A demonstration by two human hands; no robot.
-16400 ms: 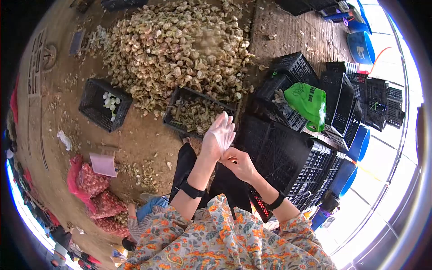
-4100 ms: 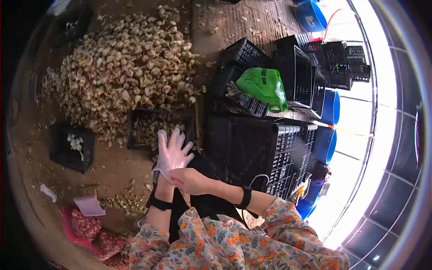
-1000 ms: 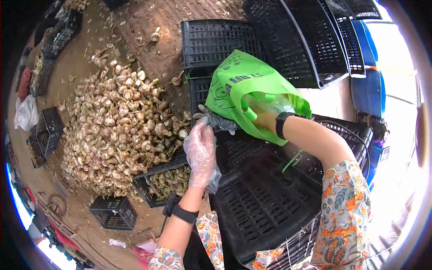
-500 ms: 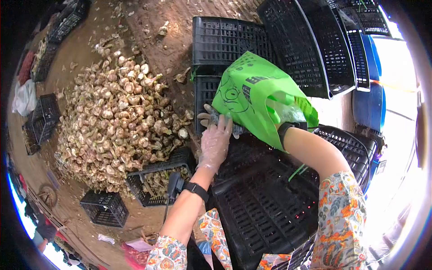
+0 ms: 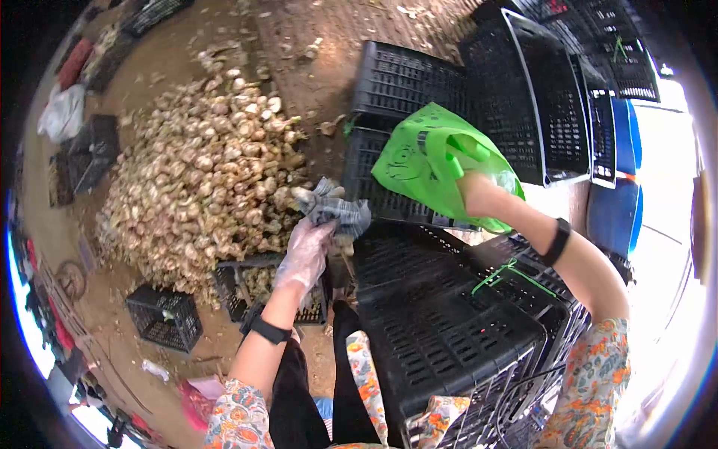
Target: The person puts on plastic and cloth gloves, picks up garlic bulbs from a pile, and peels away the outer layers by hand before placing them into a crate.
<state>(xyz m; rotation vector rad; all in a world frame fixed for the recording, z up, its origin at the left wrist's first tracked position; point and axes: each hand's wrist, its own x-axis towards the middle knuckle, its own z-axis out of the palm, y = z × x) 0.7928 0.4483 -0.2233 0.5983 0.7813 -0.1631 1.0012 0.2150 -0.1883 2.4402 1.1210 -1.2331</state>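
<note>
My left hand, in a thin clear plastic glove, is closed on a bunched pair of grey work gloves, held between the garlic and the crates. My right hand reaches into the mouth of a green printed bag; its fingers are hidden inside. Clear plastic shows in the bag's opening beside the hand. The bag lies on black crates. A large heap of garlic bulbs covers the floor to the left.
A closed black crate stands right before me, with green string on the stack. Tall black crates and blue barrels stand at the right. Small crates sit on the floor beside the garlic.
My left hand has moved away from the bag toward the garlic, carrying the grey gloves. My right arm has drawn partly back, so the wristband is now well outside the bag.
</note>
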